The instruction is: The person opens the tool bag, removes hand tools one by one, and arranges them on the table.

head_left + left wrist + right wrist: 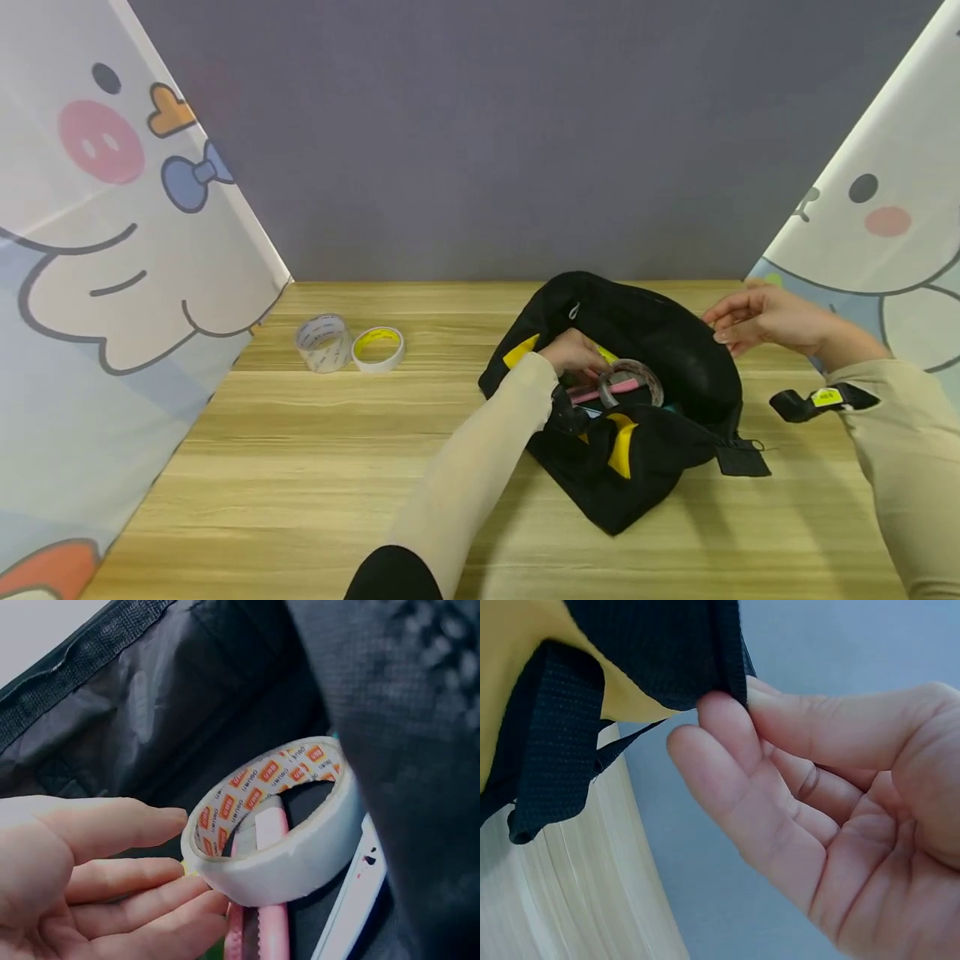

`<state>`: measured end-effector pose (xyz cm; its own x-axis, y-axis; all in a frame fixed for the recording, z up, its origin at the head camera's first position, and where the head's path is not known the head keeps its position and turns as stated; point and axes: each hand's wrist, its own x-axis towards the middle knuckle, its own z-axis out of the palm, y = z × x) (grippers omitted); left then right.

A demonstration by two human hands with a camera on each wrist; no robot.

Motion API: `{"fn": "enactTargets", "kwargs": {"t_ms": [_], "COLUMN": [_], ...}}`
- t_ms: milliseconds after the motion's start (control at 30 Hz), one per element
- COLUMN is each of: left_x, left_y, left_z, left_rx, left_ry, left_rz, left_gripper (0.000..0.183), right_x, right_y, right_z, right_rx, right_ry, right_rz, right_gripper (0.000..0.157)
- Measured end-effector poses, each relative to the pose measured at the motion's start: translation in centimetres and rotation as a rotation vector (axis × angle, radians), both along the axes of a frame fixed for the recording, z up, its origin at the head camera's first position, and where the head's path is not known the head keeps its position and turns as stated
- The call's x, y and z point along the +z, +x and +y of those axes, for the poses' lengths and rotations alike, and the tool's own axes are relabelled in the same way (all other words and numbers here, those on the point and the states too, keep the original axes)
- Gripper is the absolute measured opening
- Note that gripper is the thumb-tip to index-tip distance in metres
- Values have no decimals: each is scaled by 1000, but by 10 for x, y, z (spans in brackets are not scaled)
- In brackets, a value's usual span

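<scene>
A black bag with yellow patches lies open on the table. Inside it, a white roll of tape leans over a pink utility knife, with a white-handled tool beside them. My left hand reaches into the bag. In the left wrist view its fingers, nearly straight, are right at the roll's left edge. At the bag's right side my right hand pinches the black edge of the opening between thumb and index finger, as the right wrist view shows. Part of the bag's contents is hidden by the front flap.
On the left of the wooden table stand a clear tape roll and a white tape roll with a yellow core. A grey panel closes off the back, and cartoon-printed sheets flank both sides.
</scene>
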<state>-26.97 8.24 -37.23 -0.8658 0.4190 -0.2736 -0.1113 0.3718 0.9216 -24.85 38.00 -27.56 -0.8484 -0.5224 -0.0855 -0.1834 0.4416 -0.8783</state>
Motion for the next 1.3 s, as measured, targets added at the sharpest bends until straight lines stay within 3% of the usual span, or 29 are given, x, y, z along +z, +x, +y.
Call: {"fn": "enactTargets", "kwargs": {"t_ms": [267,500,667,800,967,1167,1300], "left_x": [-8,-16,-16,-12,-3,13,26], "left_y": [0,0,2,3,2,1,-1], "left_z": [2,5,6,4,2,-1,-5], "left_rx": [-38,-2,13,8,-14,-70,-74], "left_ry": [-39,8,-9,14,102,152,144], "left_rz": [-42,-80,-28,4,-34,-24,-13], "left_gripper": [10,12,12,12,14,15,15], "right_x": [-3,-5,-3,-3,-1,-1,0], "right_y": [-1,1,3,3,4,7,7], "right_z": [3,2,2,3,3,3,2], "right_rx": [1,0,-12,-4,13,42,44], "right_ry": [-29,-45,-25,-31,-38,-66,-68], "right_rz": [-28,-44,-33,-31,-29,-20,-18], "right_gripper": [39,37,35,35,37,43,46]}}
